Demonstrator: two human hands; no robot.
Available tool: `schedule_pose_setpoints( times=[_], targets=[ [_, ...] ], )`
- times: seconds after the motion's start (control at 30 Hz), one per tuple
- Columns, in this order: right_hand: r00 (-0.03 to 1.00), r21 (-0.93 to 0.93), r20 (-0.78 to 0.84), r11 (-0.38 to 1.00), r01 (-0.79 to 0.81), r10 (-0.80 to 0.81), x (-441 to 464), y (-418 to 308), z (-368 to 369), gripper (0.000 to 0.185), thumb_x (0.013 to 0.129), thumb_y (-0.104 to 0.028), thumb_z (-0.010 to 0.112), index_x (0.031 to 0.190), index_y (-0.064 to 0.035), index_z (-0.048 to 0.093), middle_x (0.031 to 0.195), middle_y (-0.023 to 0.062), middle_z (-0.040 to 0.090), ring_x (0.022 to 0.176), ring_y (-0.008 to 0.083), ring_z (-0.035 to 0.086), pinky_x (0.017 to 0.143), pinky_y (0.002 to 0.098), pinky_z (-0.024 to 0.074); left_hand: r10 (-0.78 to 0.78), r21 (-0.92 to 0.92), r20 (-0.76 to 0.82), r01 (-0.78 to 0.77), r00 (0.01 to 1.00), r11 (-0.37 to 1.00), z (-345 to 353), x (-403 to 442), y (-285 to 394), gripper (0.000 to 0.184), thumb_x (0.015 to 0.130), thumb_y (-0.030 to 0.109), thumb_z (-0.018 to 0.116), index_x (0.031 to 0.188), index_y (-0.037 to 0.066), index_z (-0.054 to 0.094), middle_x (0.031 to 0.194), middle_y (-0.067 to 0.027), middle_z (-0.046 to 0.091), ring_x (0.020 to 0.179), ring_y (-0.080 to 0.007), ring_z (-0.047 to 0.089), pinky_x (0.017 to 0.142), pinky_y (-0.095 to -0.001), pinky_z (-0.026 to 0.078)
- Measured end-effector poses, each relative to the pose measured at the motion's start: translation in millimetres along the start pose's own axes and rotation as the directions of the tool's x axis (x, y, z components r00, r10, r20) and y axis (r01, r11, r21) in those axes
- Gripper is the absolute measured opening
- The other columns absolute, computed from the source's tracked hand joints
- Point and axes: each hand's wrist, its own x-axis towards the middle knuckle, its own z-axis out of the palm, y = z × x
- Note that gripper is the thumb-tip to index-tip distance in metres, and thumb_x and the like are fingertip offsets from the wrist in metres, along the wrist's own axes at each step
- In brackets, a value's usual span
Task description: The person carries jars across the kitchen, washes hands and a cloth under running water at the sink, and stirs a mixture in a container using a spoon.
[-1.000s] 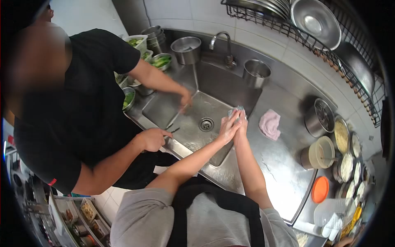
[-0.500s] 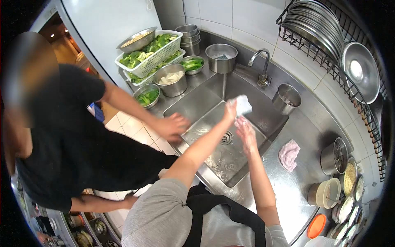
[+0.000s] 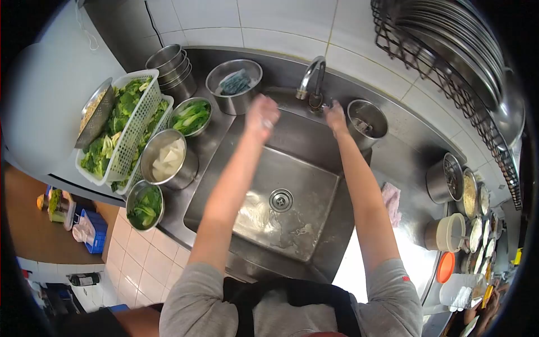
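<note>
My right hand (image 3: 336,119) is at the base of the curved metal faucet (image 3: 310,78), its fingers closed on the small handle at the side. My left hand (image 3: 261,119) hovers over the sink's back left edge, near a steel pot (image 3: 234,101) with a blue-grey cloth (image 3: 236,83) inside. The left fingers look curled but are blurred, with a whitish patch on them; I cannot make out whether they hold anything. Below both arms lies the steel sink (image 3: 247,168), its bottom wet around the drain (image 3: 281,200).
Left of the sink stand a white basket of greens (image 3: 132,132), bowls of leafy greens (image 3: 191,117) and a pot of white chunks (image 3: 168,157). To the right are a steel pot (image 3: 368,123), a pink cloth (image 3: 391,203) and several containers. A plate rack (image 3: 438,76) hangs above.
My hands have separated and moved to the back of the sink, the right one onto the faucet. The white cloth-like thing no longer shows. The person in black has mostly left view.
</note>
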Motion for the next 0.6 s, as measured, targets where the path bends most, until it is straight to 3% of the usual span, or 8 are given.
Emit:
schedule_pose_setpoints(
  times=[0.03,0.07,0.13,0.23,0.43,0.5,0.53,0.6],
  targets=[
    [0.954,-0.035,-0.280,0.994,0.103,-0.109,14,16,20,0.043,0.082,-0.029,0.051,0.116,-0.0029,0.049,0.107,0.0204,0.056,0.102,0.0349,0.053,0.090,0.0388,0.0388,-0.123,-0.023,-0.080,0.121,0.989,0.992,6,-14,-21,0.018,0.084,0.025,0.054,0.092,0.009,0.055,0.084,-0.0061,0.058,0.074,-0.0221,0.057,0.066,-0.0375,0.049],
    [0.984,0.171,-0.178,0.985,0.032,-0.001,23,12,20,0.039,0.083,-0.029,0.050,0.112,-0.0022,0.052,0.106,0.0194,0.057,0.101,0.0343,0.053,0.089,0.0384,0.0392,-0.321,-0.147,0.151,0.342,0.935,0.928,-34,3,-53,0.023,0.085,0.028,0.052,0.096,0.008,0.054,0.090,-0.0075,0.058,0.081,-0.0238,0.058,0.073,-0.0399,0.048],
    [0.997,0.432,0.056,0.900,-0.065,0.045,27,2,0,0.031,0.084,-0.026,0.048,0.101,-0.0025,0.058,0.101,0.0175,0.060,0.099,0.0322,0.054,0.086,0.0370,0.0405,-0.414,-0.112,-0.227,0.398,0.882,0.910,-9,-31,-76,0.039,0.089,0.027,0.044,0.119,0.001,0.042,0.120,-0.0145,0.048,0.107,-0.0272,0.049,0.087,-0.0421,0.043],
    [0.998,0.157,-0.044,0.986,0.046,-0.040,3,-11,-10,0.026,0.084,-0.022,0.047,0.098,-0.0040,0.060,0.098,0.0170,0.061,0.097,0.0316,0.055,0.084,0.0370,0.0414,-0.487,-0.280,-0.173,0.431,0.856,0.858,-36,-19,-119,0.050,0.087,0.031,0.048,0.128,0.005,0.037,0.133,-0.0127,0.037,0.119,-0.0264,0.040,0.092,-0.0420,0.039],
    [0.997,0.080,-0.063,0.996,0.045,-0.040,-41,-24,-16,0.040,0.083,-0.019,0.049,0.121,-0.0069,0.046,0.117,0.0187,0.052,0.107,0.0346,0.051,0.094,0.0359,0.0379,-0.505,-0.360,-0.351,0.385,0.788,0.850,-40,21,-138,0.030,0.087,0.034,0.047,0.072,0.008,0.051,0.064,-0.0022,0.053,0.061,-0.0158,0.055,0.056,-0.0249,0.049],
    [0.941,-0.099,-0.263,0.976,0.192,-0.211,-69,-27,3,0.046,0.083,-0.017,0.052,0.126,-0.0047,0.040,0.118,0.0144,0.052,0.107,0.0294,0.052,0.092,0.0346,0.0394,-0.458,-0.291,0.279,0.529,0.844,0.797,-79,39,-155,0.035,0.082,0.039,0.058,0.069,0.008,0.049,0.061,-0.0046,0.052,0.049,-0.0154,0.048,0.044,-0.0261,0.041],
    [0.989,0.289,-0.053,0.950,-0.120,0.141,-97,-59,-8,0.050,0.082,-0.015,0.054,0.128,-0.0044,0.036,0.119,0.0109,0.051,0.108,0.0246,0.051,0.091,0.0325,0.0399,-0.471,-0.282,0.298,0.549,0.830,0.787,-64,35,-151,0.035,0.082,0.039,0.058,0.069,0.008,0.049,0.061,-0.0046,0.052,0.049,-0.0154,0.048,0.044,-0.0261,0.041],
    [0.842,0.692,0.437,0.480,-0.540,0.317,-122,-85,-2,0.054,0.080,-0.013,0.058,0.129,-0.0048,0.035,0.117,0.0056,0.049,0.103,0.0173,0.052,0.087,0.0294,0.0426,-0.404,-0.369,-0.086,0.347,0.911,0.862,-22,13,-133,0.037,0.083,0.043,0.054,0.073,0.008,0.049,0.059,-0.0039,0.049,0.048,-0.0160,0.044,0.046,-0.0277,0.038]
  ],
)
